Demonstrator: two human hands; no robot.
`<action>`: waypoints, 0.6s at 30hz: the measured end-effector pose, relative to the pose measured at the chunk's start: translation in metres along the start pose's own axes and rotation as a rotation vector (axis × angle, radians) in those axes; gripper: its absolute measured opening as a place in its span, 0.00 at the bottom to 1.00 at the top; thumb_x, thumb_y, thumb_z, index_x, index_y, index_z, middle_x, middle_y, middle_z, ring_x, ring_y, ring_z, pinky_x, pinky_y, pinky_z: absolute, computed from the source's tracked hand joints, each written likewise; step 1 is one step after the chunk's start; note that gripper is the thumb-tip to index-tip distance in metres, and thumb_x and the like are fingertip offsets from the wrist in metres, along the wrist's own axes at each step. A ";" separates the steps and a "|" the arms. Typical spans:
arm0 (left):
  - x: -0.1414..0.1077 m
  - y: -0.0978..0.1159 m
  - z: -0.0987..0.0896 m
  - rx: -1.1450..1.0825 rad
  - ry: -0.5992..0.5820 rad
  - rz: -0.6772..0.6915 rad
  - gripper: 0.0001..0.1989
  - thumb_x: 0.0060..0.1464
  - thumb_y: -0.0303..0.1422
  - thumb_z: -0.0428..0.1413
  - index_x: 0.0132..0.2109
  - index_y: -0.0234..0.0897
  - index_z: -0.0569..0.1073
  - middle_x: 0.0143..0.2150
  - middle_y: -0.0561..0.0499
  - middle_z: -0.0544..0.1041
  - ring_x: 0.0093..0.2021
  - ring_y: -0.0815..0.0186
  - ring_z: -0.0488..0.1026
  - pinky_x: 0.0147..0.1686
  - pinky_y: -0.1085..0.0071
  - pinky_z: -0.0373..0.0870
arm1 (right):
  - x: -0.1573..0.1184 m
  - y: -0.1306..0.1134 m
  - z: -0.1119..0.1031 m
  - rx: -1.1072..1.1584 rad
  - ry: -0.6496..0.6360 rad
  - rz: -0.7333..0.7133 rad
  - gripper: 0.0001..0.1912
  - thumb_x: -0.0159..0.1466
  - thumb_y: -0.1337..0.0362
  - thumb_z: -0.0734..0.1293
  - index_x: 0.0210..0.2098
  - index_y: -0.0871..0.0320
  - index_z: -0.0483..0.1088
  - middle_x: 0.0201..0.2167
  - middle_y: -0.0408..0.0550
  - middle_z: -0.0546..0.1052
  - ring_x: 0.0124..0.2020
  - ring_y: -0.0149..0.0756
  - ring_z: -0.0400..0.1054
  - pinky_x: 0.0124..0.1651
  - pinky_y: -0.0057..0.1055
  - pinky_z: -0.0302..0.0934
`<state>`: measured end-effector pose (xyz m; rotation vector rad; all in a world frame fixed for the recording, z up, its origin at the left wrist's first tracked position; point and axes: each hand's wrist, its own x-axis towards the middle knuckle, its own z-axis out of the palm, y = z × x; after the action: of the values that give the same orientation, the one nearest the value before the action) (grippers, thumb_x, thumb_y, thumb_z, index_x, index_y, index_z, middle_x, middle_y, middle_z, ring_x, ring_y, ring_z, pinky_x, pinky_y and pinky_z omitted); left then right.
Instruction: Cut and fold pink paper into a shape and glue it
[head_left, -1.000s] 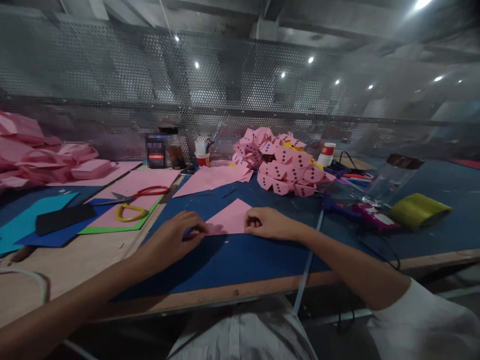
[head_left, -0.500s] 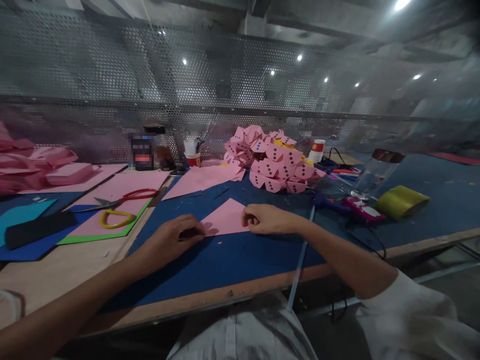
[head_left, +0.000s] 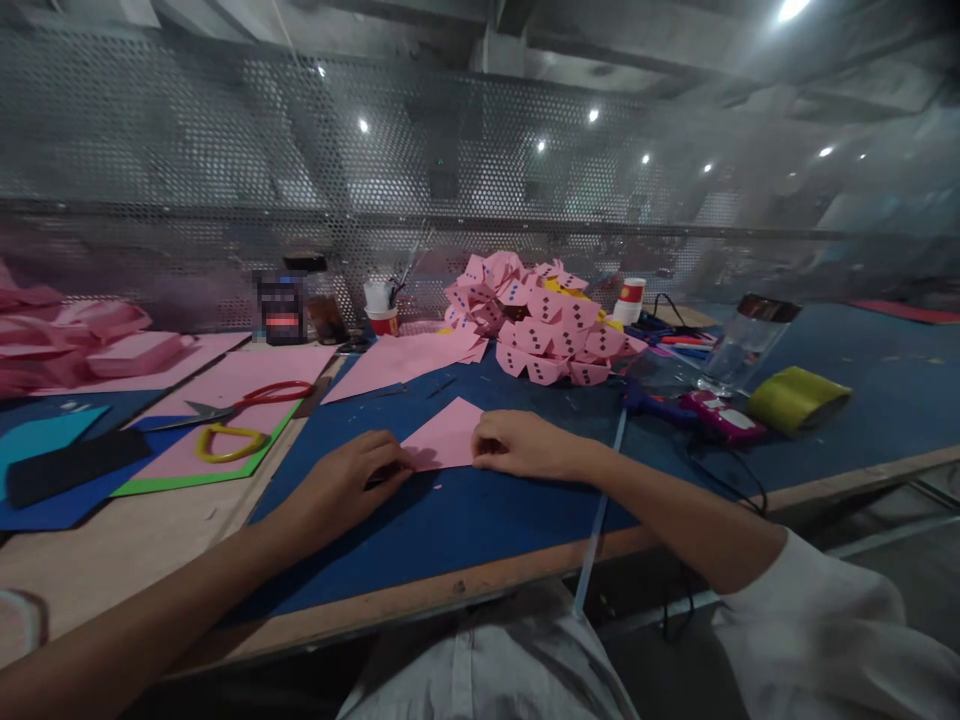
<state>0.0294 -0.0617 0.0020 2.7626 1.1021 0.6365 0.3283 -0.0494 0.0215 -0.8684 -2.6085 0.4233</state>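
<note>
A pink sheet of paper, folded to a triangle with its point facing away from me, lies flat on the blue mat. My left hand is closed at the left corner of the paper, thumb and fingertips pinched together there. On the right side, my right hand has its fingers curled and pressed on the paper, covering its right corner. Beyond the hands is a pile of pink folded paper pieces with dark dots.
Red-handled scissors and yellow-handled scissors lie on paper sheets at left. Several pink sheets lie behind my hands. At right are a clear jar, a yellow tape roll, a magenta device and cables.
My right hand has slid slightly left along the folded paper. My left hand stays at the left corner, and the paper lies about where it was.
</note>
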 end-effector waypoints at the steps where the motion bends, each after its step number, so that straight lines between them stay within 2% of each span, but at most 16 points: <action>1: 0.000 0.001 -0.001 0.014 0.003 0.006 0.13 0.67 0.39 0.50 0.43 0.38 0.77 0.39 0.49 0.75 0.39 0.62 0.73 0.37 0.69 0.66 | 0.000 0.000 0.000 -0.025 0.004 -0.012 0.02 0.65 0.67 0.69 0.37 0.59 0.75 0.36 0.46 0.76 0.37 0.33 0.68 0.39 0.28 0.57; 8: 0.001 0.006 -0.002 0.065 0.001 0.057 0.12 0.68 0.35 0.49 0.41 0.37 0.76 0.37 0.49 0.75 0.38 0.62 0.72 0.38 0.68 0.65 | -0.002 -0.008 -0.003 -0.129 -0.004 -0.052 0.03 0.63 0.70 0.67 0.35 0.60 0.74 0.36 0.47 0.76 0.36 0.33 0.67 0.39 0.29 0.56; 13: 0.000 0.006 -0.002 0.049 -0.016 0.051 0.11 0.67 0.34 0.50 0.40 0.37 0.75 0.37 0.49 0.75 0.37 0.62 0.71 0.38 0.68 0.64 | -0.002 -0.007 -0.002 -0.065 -0.021 -0.027 0.03 0.62 0.70 0.67 0.35 0.60 0.74 0.35 0.46 0.76 0.34 0.31 0.67 0.37 0.27 0.55; 18: 0.003 0.010 -0.003 -0.002 -0.026 0.018 0.11 0.67 0.39 0.52 0.41 0.38 0.76 0.37 0.49 0.75 0.38 0.61 0.71 0.39 0.68 0.65 | -0.001 -0.006 -0.003 -0.009 -0.041 -0.002 0.04 0.62 0.70 0.67 0.36 0.60 0.75 0.35 0.46 0.76 0.34 0.31 0.67 0.38 0.26 0.56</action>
<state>0.0366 -0.0671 0.0082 2.7740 1.0715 0.6013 0.3274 -0.0546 0.0260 -0.8685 -2.6505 0.4329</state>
